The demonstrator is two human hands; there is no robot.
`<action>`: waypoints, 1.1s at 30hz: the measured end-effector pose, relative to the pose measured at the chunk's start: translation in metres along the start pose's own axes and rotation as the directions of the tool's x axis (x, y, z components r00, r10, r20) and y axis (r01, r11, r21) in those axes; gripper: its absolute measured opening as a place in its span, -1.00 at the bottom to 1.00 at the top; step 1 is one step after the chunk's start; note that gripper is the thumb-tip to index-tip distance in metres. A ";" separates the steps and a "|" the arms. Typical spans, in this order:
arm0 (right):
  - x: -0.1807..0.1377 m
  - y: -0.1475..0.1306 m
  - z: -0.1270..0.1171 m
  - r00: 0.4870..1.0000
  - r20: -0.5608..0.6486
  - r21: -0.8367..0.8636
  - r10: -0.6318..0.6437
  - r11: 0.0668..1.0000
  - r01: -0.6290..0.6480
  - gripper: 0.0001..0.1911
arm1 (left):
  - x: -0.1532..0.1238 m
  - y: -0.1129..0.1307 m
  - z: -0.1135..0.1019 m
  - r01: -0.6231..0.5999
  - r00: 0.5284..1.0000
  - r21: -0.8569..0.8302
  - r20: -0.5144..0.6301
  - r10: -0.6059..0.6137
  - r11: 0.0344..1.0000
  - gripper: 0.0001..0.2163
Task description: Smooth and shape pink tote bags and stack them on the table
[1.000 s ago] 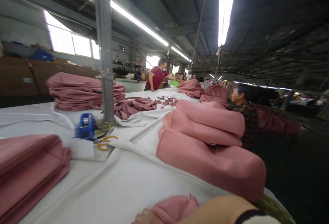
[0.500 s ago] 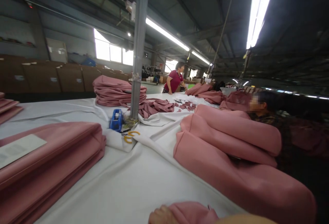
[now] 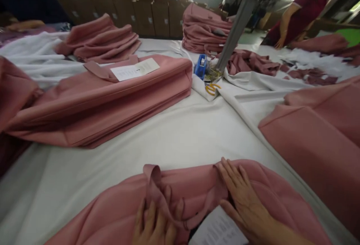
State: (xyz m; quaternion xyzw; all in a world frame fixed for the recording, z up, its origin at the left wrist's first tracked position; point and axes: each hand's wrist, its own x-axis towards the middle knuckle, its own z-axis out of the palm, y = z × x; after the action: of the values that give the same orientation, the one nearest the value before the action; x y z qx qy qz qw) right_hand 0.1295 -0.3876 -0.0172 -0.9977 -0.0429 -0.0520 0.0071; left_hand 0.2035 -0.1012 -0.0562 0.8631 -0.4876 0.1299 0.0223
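A pink bag (image 3: 185,179) with strap handles (image 3: 160,196) lies across the white-covered table at the front. On its left part rests my left hand (image 3: 156,220), fingers spread over the fabric and close to the looped strap. My right hand (image 3: 242,196) presses down with stretched fingers near the strap's right end. Between the hands, low in view, is a white printed paper (image 3: 218,228) over a dark gap in the bag. The bag's lower part is cut off by the view's edge.
Folded pink bags (image 3: 118,106) carrying a label lie to the left. Another pink bag (image 3: 315,136) is at the right. Past the cloth are a blue tape dispenser (image 3: 200,66), yellow-handled scissors (image 3: 212,88) and a metal post (image 3: 236,23). A co-worker (image 3: 300,12) leans over the table.
The view has swung left and down. Both my hands and the bag at the front now show, where before only a closed hand and a bit of pink fabric were visible.
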 end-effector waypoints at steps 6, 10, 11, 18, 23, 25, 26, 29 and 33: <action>-0.006 0.001 0.031 0.996 0.085 -0.012 0.037 0.999 -0.036 -0.17 | 0.004 0.000 0.007 0.013 1.000 -0.075 0.023 -0.011 0.997 -0.27; -0.007 0.002 0.036 0.999 0.008 0.006 0.034 0.999 -0.034 -0.19 | 0.007 0.000 -0.005 0.005 0.997 -0.078 0.072 0.000 0.997 -0.27; -0.007 0.002 0.037 0.999 -0.016 0.015 0.031 0.999 -0.031 -0.21 | 0.009 0.000 -0.008 0.010 0.997 -0.090 0.082 -0.002 0.996 -0.28; -0.005 0.002 0.044 0.995 -0.098 0.065 0.024 0.998 -0.018 -0.28 | 0.011 0.005 -0.020 0.105 0.981 -0.196 0.179 -0.070 0.975 -0.29; -0.003 0.000 0.041 0.995 -0.093 0.043 0.047 0.998 -0.043 -0.30 | 0.010 0.006 -0.022 0.142 0.980 -0.251 0.174 -0.100 0.958 -0.35; -0.003 0.000 0.040 0.994 -0.094 0.036 0.057 0.998 -0.054 -0.32 | 0.010 0.005 -0.021 0.148 0.981 -0.271 0.160 -0.107 0.951 -0.42; -0.003 -0.001 0.040 0.994 -0.097 0.032 0.058 0.998 -0.056 -0.32 | 0.011 0.004 -0.021 0.146 0.983 -0.292 0.150 -0.106 0.945 -0.46; -0.003 -0.001 0.039 0.992 -0.112 0.022 0.066 0.998 -0.064 -0.34 | 0.018 0.002 -0.034 0.192 0.980 -0.394 0.126 -0.155 0.899 -0.59; -0.002 -0.001 0.041 0.990 -0.110 0.033 0.089 0.996 -0.086 -0.36 | 0.024 0.018 -0.083 0.377 0.922 -0.484 0.114 -0.371 0.789 -0.70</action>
State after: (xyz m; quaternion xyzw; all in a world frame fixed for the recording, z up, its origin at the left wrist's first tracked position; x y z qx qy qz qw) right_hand 0.1320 -0.3861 -0.0579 -0.9940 0.0007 -0.1065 0.0259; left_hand 0.1827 -0.1170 0.0281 0.9078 -0.3241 -0.0125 0.2658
